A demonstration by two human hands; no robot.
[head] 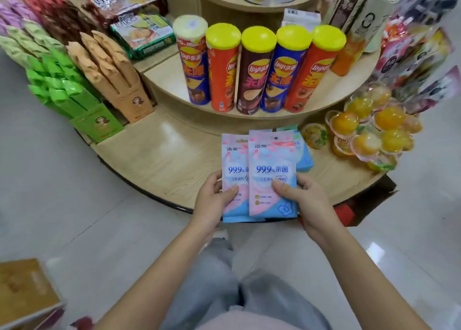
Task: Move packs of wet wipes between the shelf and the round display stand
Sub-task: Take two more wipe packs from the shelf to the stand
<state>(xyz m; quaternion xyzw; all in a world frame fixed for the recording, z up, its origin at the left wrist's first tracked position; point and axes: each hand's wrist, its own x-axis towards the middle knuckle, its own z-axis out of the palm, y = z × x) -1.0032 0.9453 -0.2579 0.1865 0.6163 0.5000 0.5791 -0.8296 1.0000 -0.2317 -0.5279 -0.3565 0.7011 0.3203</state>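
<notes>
Two pink-and-blue packs of wet wipes are held side by side over the front edge of the round display stand [154, 160]. My left hand [212, 200] grips the left pack [233, 165] at its lower left, thumb on the front. My right hand [306, 197] grips the right pack [272, 165], which overlaps the left one, thumb on its face. A blue pack [304, 155] shows behind them on the right, partly hidden; whether it lies on the stand or is held I cannot tell.
On the stand's middle tier stand several chip cans [257, 70] with yellow lids. Green boxes [72, 92] and tan boxes [112, 72] lean at the left. Jelly cups [369, 130] pile at the right. A brown box [25, 292] sits at the lower left on the floor.
</notes>
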